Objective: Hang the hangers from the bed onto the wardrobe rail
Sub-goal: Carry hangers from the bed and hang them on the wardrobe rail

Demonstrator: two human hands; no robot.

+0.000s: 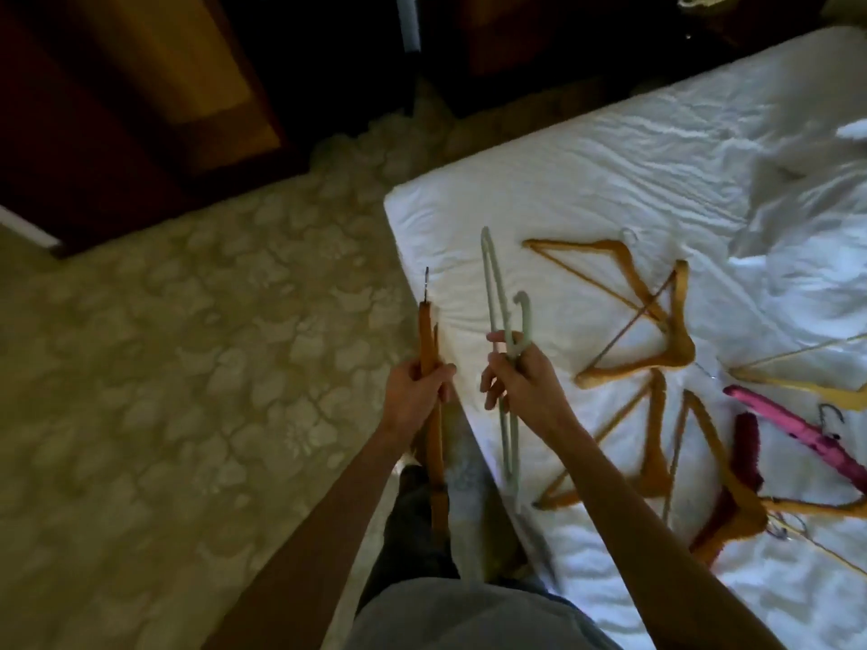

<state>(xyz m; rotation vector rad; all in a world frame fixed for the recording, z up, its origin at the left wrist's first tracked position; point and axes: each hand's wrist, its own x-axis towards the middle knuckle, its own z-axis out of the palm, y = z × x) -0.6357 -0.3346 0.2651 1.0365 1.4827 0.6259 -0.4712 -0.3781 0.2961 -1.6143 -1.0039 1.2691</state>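
standing at the near left corner of the bed, two hangers are held up off the sheet at once. the left hand is wrapped round an orange wooden hanger, fingers curled tight about its middle, so that it is seen edge-on with its metal hook pointing away over the bed's left edge. the right hand is closed on a pale green plastic hanger, which is pinched near the base of its hook between thumb and fingers, and is likewise turned edge-on. both are probably carried this way so that the hooks stay free and ready for the rail.

on the sheet several more wooden hangers are left overlapping toward the near edge, with two pink padded hangers further to the right. the wardrobe is seen as dark wood beyond the patterned carpet, well apart from the bed; its rail cannot be made out. judging by the pile, most of the task is yet to be done.
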